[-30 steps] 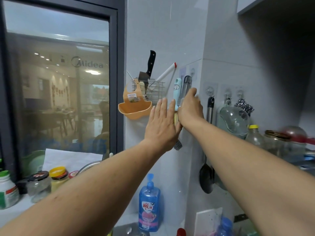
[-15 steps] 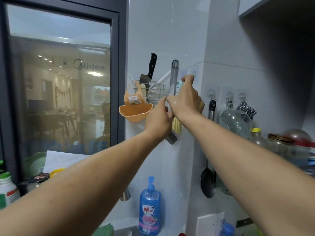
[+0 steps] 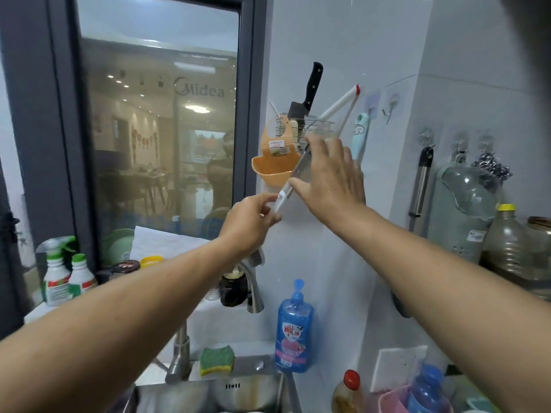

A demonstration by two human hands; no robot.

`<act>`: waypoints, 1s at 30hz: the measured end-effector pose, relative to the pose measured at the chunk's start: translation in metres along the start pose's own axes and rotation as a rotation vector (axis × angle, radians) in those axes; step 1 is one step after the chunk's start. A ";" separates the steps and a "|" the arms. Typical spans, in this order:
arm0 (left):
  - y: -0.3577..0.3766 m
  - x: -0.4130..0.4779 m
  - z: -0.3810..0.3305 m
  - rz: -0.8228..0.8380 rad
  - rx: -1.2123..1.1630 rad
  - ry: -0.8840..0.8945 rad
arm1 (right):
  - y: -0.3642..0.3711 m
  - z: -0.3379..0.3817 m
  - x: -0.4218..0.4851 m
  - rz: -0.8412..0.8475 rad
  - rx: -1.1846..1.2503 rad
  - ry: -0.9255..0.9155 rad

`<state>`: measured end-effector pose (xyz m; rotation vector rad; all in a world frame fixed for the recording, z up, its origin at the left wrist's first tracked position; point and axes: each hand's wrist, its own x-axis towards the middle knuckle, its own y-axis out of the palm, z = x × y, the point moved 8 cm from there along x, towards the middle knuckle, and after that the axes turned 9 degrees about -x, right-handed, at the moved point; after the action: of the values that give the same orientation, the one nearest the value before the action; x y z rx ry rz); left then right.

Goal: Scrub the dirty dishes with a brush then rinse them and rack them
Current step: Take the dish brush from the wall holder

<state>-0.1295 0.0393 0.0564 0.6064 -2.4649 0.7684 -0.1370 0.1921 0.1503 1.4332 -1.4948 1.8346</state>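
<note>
One blue soap bottle [image 3: 293, 332] stands between sink [image 3: 185, 394] and tiled wall [image 3: 328, 40].

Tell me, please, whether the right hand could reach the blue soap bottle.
Probably yes: the right hand is open, the left hand holds the brush, and the soap bottle stands uncovered below it.

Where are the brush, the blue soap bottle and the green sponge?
brush [image 3: 298, 166], head view, on its grey handle.
blue soap bottle [image 3: 293, 335], head view, on its label.
green sponge [image 3: 216, 357], head view, on its green top.
</note>
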 end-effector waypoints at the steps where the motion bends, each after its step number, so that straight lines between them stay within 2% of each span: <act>1: -0.005 -0.005 0.008 0.019 0.062 -0.005 | 0.001 0.010 -0.005 -0.017 -0.056 -0.084; 3: -0.014 -0.018 0.024 0.070 0.182 -0.012 | 0.011 0.035 -0.019 0.018 -0.166 -0.278; 5: -0.022 -0.033 0.038 0.115 0.295 -0.001 | 0.037 0.063 -0.040 0.205 -0.244 -0.459; 7: -0.025 -0.048 0.050 0.178 0.406 0.029 | 0.064 0.083 -0.069 0.458 -0.228 -0.529; 9: -0.022 -0.064 0.059 0.261 0.518 0.080 | 0.085 0.097 -0.097 0.616 -0.167 -0.499; 12: -0.019 -0.084 0.073 0.362 0.597 0.174 | 0.109 0.108 -0.129 0.747 -0.043 -0.387; 16: -0.024 -0.095 0.106 0.417 0.585 0.133 | 0.129 0.120 -0.164 0.872 0.107 -0.234; 20: -0.027 -0.100 0.140 0.393 0.539 0.175 | 0.148 0.120 -0.208 0.947 0.251 0.034; 22: -0.034 -0.103 0.158 0.311 0.520 0.172 | 0.159 0.119 -0.237 0.972 0.339 0.195; 25: -0.039 -0.111 0.191 0.226 0.358 -0.011 | 0.177 0.122 -0.293 1.020 0.509 0.434; 27: -0.026 -0.117 0.212 0.284 0.231 -0.158 | 0.188 0.121 -0.326 1.028 0.563 0.569; 30: 0.006 -0.122 0.221 0.422 0.124 -0.200 | 0.189 0.123 -0.354 1.015 0.658 0.780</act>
<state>-0.1060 -0.0603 -0.1750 0.2094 -2.7877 1.0716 -0.0821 0.1195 -0.2596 -0.1391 -1.2757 3.1429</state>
